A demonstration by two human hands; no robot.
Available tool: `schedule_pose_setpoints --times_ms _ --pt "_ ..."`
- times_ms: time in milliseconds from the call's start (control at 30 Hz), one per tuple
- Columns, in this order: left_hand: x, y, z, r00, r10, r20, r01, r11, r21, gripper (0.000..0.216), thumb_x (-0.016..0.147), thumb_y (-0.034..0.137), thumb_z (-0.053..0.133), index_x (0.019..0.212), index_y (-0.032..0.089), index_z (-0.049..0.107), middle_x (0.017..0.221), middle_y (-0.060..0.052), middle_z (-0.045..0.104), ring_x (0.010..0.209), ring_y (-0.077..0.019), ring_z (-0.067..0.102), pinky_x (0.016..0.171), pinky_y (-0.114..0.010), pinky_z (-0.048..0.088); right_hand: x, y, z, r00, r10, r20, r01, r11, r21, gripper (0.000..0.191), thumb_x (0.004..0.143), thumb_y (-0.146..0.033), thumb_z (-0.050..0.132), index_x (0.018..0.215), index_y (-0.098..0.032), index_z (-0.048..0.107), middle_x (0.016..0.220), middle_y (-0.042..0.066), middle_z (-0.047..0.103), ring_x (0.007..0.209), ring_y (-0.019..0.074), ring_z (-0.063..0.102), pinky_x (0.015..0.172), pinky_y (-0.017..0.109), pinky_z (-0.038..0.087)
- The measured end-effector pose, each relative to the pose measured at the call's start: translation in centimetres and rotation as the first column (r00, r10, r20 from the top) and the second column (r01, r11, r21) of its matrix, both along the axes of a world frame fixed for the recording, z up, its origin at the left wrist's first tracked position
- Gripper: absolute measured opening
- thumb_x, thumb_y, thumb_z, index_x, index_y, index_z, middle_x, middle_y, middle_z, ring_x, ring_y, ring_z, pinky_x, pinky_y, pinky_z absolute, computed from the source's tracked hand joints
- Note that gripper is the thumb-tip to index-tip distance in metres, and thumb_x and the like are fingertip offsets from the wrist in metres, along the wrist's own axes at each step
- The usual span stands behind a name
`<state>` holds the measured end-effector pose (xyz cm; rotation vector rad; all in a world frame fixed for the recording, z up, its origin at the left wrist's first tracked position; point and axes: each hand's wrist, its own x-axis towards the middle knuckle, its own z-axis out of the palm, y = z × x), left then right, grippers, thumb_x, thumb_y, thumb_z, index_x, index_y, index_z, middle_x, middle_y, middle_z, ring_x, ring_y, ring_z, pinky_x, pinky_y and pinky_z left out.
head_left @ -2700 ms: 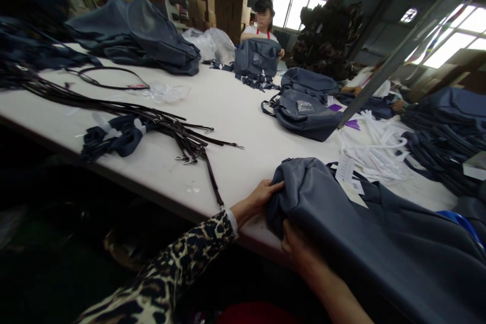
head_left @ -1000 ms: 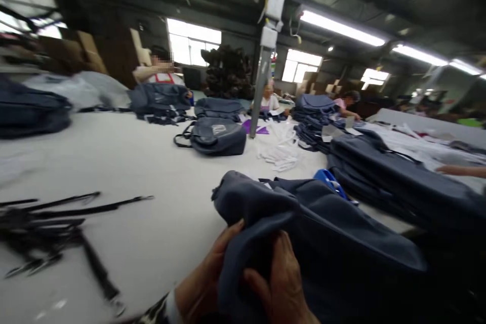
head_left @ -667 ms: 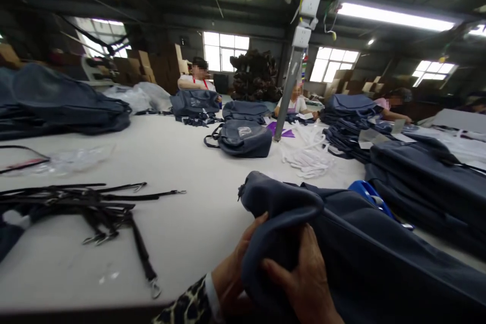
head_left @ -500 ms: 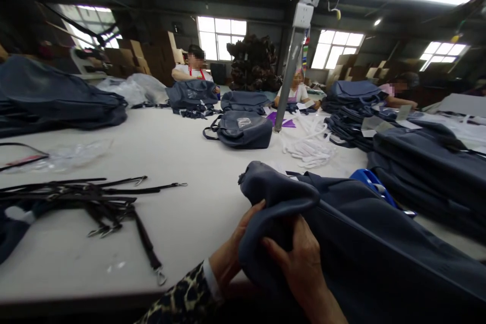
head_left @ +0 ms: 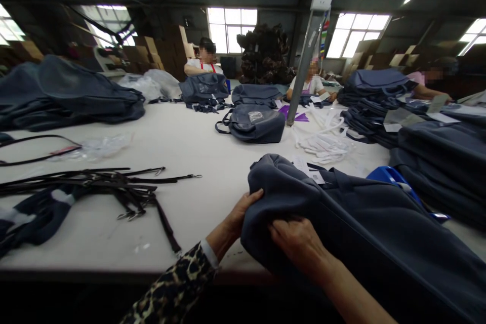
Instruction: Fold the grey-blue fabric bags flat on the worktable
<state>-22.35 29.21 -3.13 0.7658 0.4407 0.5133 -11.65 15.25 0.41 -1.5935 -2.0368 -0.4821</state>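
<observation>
left hand [head_left: 238, 216] curled round the near end of the grey-blue bag [head_left: 341, 217], gripping fabric | right hand [head_left: 294, 240] clamped on top of it | bag sits at the table [head_left: 197, 147] front edge | bare tabletop beyond, straps [head_left: 125, 190] off left

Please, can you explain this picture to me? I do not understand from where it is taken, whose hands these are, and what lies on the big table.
The camera sits on a person's head and looks forward and down, so the two hands at the bottom are that person's own. The left hand, with a leopard-print sleeve, and the right hand both grip the end of a dark blue-grey fabric bag. It lies on a long white table. Also there: a bundle of black straps, a finished backpack, white cords and stacks of similar bags. Other people work at the far side.
</observation>
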Motion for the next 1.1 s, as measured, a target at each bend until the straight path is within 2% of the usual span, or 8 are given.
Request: schedule_pose_setpoints --times_ms 100,233,433,567,667,767,900,1100 --pt "-0.3 1.6 -0.5 0.997 0.067 -0.041 -0.064 0.995 0.076 0.042 0.073 0.044 0.082 0.089 0.007 0.07 0.076 -0.009 0.071 0.059 -0.0142 0.063 0.058 -0.022 0.051 -0.3 -0.2 -0.1 0.998 0.036 0.051 -0.036 0.999 0.001 0.03 0.098 -0.015 0.044 0.069 -0.02 0.05 0.058 -0.002 0.054 0.052 0.0138 0.049 0.057 0.032 0.029" --pt "-1.4 3.4 -2.6 0.987 0.113 -0.118 -0.098 0.987 0.13 0.043 0.07 0.045 0.084 0.088 0.008 0.071 0.079 -0.009 0.072 0.062 -0.0148 0.064 0.059 -0.022 0.05 -1.5 1.2 -3.3 0.99 0.002 0.138 0.003 0.999 -0.037 0.025 0.091 -0.008 0.047 0.07 -0.021 0.049 0.057 -0.001 0.055 0.05 0.0163 0.05 0.055 0.033 0.025" --pt "-5.1 3.0 -5.1 0.983 -0.137 -0.118 0.15 0.983 0.103 0.051 0.078 0.04 0.08 0.118 0.013 0.067 0.11 -0.014 0.07 0.092 -0.0219 0.068 0.081 -0.028 0.053 -3.4 2.8 -6.8 0.989 -0.003 0.15 0.015 0.997 -0.08 0.019 0.086 -0.007 0.055 0.073 -0.021 0.052 0.06 0.0 0.058 0.052 0.0172 0.052 0.055 0.033 0.025" --pt "-5.1 1.7 -5.4 0.986 -0.125 -0.107 0.139 0.981 0.139 0.055 0.07 0.036 0.087 0.113 0.009 0.069 0.108 -0.017 0.07 0.092 -0.0247 0.068 0.083 -0.029 0.053 -3.3 1.7 -2.8 0.996 -0.001 0.094 0.005 0.999 -0.042 0.019 0.091 -0.012 0.055 0.074 -0.021 0.051 0.061 -0.001 0.058 0.054 0.0158 0.051 0.057 0.032 0.029" --pt "-4.4 1.1 -4.9 0.99 -0.092 -0.106 0.106 0.986 0.133 0.056 0.068 0.036 0.087 0.113 0.008 0.07 0.112 -0.018 0.069 0.089 -0.0251 0.068 0.08 -0.03 0.054 -1.5 0.8 2.2 0.994 -0.103 0.023 0.098 0.982 0.163 0.013 0.093 -0.032 0.06 0.092 -0.019 0.057 0.089 0.007 0.066 0.083 0.0224 0.059 0.077 0.035 0.039" --pt "-3.9 0.8 -4.5 0.994 -0.061 -0.093 0.073 0.988 0.135 0.056 0.068 0.035 0.087 0.116 0.011 0.068 0.114 -0.016 0.069 0.088 -0.0251 0.068 0.079 -0.031 0.055 -0.3 0.8 4.5 0.953 -0.302 0.0 0.298 0.94 0.167 0.044 0.086 -0.05 0.067 0.11 -0.016 0.056 0.109 0.013 0.063 0.1 0.0294 0.056 0.081 0.039 0.04" --pt "-2.8 1.1 -5.0 0.992 0.108 -0.066 -0.099 0.986 0.132 0.045 0.054 0.025 0.089 0.094 0.011 0.073 0.091 -0.009 0.073 0.074 -0.0194 0.065 0.069 -0.026 0.053 -2.4 1.5 1.5 0.98 -0.123 0.159 0.147 0.977 -0.152 0.018 0.079 -0.02 0.074 0.082 -0.022 0.056 0.075 0.0 0.06 0.069 0.0205 0.051 0.064 0.034 0.033" --pt "-1.8 1.8 -5.6 0.973 0.194 -0.123 -0.186 0.98 0.075 0.041 0.046 0.021 0.087 0.082 0.008 0.072 0.075 -0.009 0.071 0.066 -0.0202 0.063 0.065 -0.03 0.052 -5.0 1.5 -3.6 0.968 -0.084 0.235 0.117 0.984 -0.132 0.022 0.077 -0.001 0.062 0.092 -0.016 0.061 0.083 0.003 0.062 0.074 0.021 0.051 0.067 0.035 0.035"
